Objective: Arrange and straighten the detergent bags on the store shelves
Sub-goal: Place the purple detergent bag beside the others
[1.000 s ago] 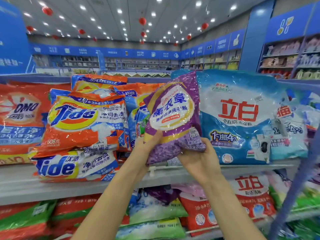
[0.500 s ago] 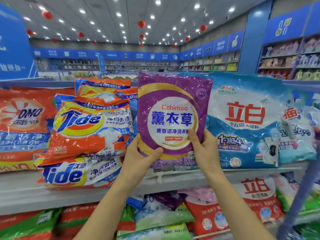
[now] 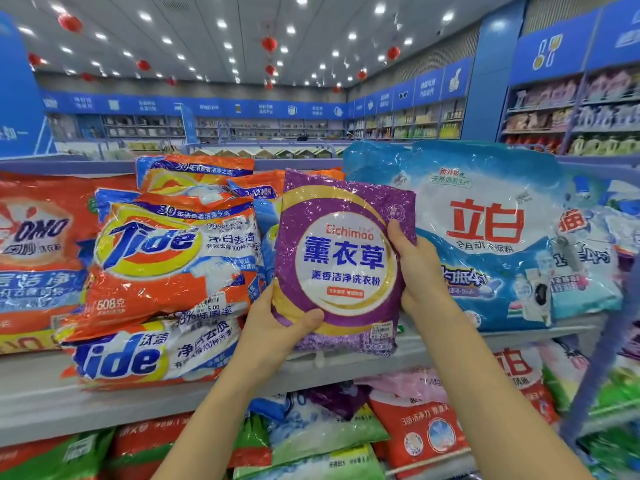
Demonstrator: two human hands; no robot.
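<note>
I hold a purple detergent bag (image 3: 341,258) upright with its label facing me, its bottom edge at the grey top shelf (image 3: 45,393). My left hand (image 3: 273,327) grips its lower left corner, thumb across the front. My right hand (image 3: 420,268) grips its right edge, thumb on the front. Left of it lie stacked orange Tide bags (image 3: 166,258), one flat Tide bag (image 3: 138,355) beneath. A large blue bag (image 3: 485,233) leans just right of it. A red OMO bag (image 3: 38,251) stands at far left.
The lower shelf holds several mixed bags, green (image 3: 322,434), red (image 3: 422,431) and pink. A blue shelf upright (image 3: 602,351) rises at the right. Store aisles and wall shelving (image 3: 571,112) lie behind.
The purple bag went from tilted and twisted to upright and facing me. My right hand slid from under it up its right edge; the left stays at the lower left corner.
</note>
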